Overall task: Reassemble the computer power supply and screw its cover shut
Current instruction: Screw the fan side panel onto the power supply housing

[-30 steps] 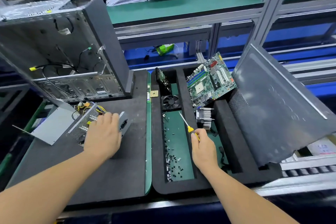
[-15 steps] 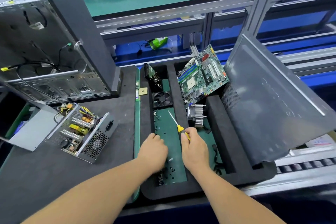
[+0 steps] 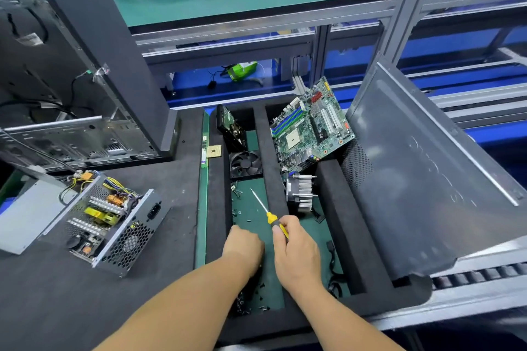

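The open power supply [image 3: 114, 222] lies on the dark foam mat at the left, its circuit board and wires showing. Its grey cover [image 3: 31, 214] lies flat just left of it. My right hand [image 3: 296, 251] grips a yellow-handled screwdriver [image 3: 271, 218], shaft pointing up and left. My left hand [image 3: 242, 248] reaches down into the green-floored tray slot among loose black screws [image 3: 256, 299]; its fingertips are hidden, so what they touch is unclear.
A foam tray [image 3: 216, 208] holds a fan [image 3: 245, 164], a heatsink [image 3: 302, 194] and a motherboard [image 3: 310, 125]. An open computer case [image 3: 85, 80] stands at the back left. A grey side panel [image 3: 427, 179] leans at the right. A CPU chip [image 3: 214, 150] lies on the tray rim.
My left hand left the power supply and moved right into the screw slot beside my right hand. The right hand kept hold of the screwdriver. The camera shifted closer.
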